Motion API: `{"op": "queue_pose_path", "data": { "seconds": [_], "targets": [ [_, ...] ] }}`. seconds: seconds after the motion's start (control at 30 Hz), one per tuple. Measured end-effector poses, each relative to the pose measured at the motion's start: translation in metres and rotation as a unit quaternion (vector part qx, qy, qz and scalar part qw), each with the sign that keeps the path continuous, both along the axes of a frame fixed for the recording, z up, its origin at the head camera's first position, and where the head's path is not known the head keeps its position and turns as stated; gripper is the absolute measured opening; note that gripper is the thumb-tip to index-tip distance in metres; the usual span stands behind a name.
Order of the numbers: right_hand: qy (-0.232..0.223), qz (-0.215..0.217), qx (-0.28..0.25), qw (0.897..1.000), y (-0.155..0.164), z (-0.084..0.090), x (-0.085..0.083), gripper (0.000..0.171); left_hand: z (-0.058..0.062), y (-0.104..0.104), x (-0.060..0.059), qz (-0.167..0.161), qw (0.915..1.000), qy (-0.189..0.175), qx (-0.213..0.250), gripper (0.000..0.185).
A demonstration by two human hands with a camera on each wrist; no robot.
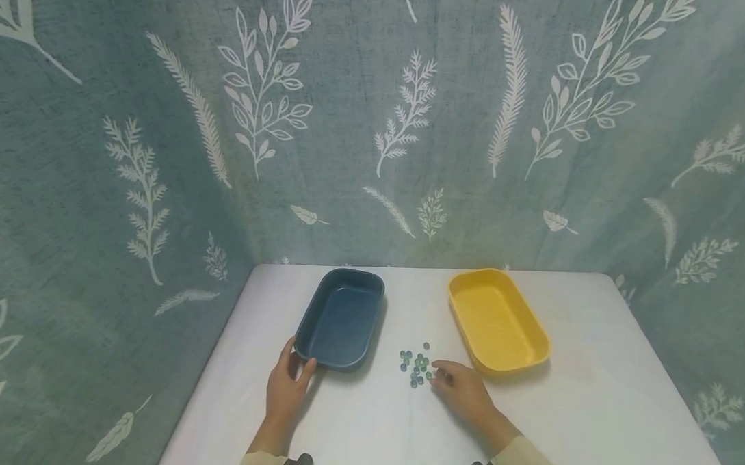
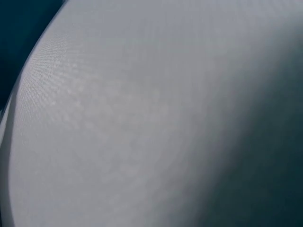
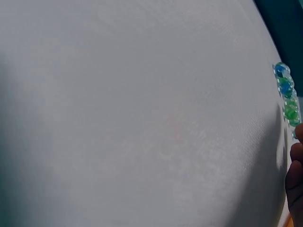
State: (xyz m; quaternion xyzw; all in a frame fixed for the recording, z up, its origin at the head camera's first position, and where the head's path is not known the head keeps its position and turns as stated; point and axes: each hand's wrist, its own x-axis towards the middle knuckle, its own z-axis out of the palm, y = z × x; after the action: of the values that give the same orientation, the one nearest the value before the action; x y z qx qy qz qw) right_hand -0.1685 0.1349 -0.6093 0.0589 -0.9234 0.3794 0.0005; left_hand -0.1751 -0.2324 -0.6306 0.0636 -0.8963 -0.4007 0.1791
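The left hand (image 1: 285, 387) holds the near left corner of a dark blue tray (image 1: 338, 360), its fingers at the left side and its thumb at the front rim. Several small glass marbles (image 1: 417, 369), blue and green, lie in a loose cluster on the white table to the right of that tray. Just right of the cluster, the right hand (image 1: 465, 393) reaches in with its fingertips beside the nearest marbles. In the right wrist view a few marbles (image 3: 286, 90) line the right edge, close above the fingers (image 3: 295, 182).
A yellow tray (image 1: 498, 326) stands on the white table (image 1: 402, 439) to the right, just beyond the right hand. Green cloth with white leaf prints (image 1: 352, 122) hangs behind the table and along its sides.
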Motion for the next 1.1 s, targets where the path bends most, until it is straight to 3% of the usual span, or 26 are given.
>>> {"op": "queue_pose_path", "data": {
  "seconds": [0.4,1.1],
  "targets": [
    [-0.039,-0.007,0.029,0.999,-0.006,-0.006,-0.002,0.033,-0.006,0.000,0.000,-0.012,0.9999,-0.006,-0.002,0.069],
    [-0.016,0.006,0.059,0.998,-0.013,-0.006,-0.007,0.022,-0.003,-0.004,0.000,-0.002,0.9999,-0.016,-0.004,0.069]
  ]
}}
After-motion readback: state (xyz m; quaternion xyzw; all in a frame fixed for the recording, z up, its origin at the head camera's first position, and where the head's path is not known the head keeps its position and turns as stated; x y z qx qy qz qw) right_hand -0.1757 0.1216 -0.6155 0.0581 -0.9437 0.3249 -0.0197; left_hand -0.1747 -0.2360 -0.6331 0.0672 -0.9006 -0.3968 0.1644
